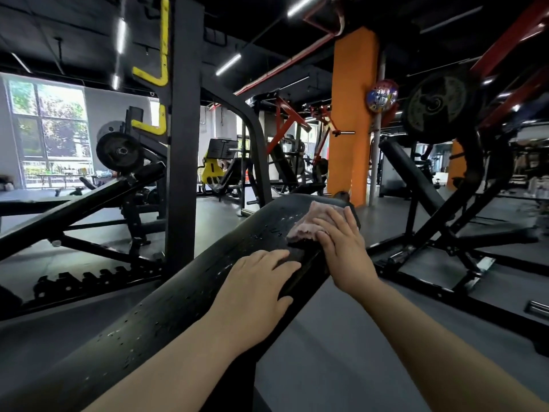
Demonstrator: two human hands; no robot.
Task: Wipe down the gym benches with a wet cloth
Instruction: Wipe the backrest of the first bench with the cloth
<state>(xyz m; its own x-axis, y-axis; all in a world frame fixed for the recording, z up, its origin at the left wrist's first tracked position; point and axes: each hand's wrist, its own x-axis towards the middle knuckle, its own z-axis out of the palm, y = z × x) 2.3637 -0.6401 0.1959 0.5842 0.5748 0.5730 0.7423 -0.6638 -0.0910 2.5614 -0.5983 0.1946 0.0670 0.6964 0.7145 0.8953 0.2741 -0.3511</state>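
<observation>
The right hand [341,242] lies flat on the pink cloth [309,226], fingers straight and a little apart, pressing it onto the far end of the black bench [178,304]. The left hand [255,289] rests on the bench nearer the person, fingers straight and close together, holding nothing.

The cloth looks soft, light and floppy, so it will bunch up if pushed by one edge. A flat palm on its middle should work best. Water drops shine on the bench pad, so it is likely slippery. The pad looks smooth and a bit squashy, on a heavy frame that should not budge.
</observation>
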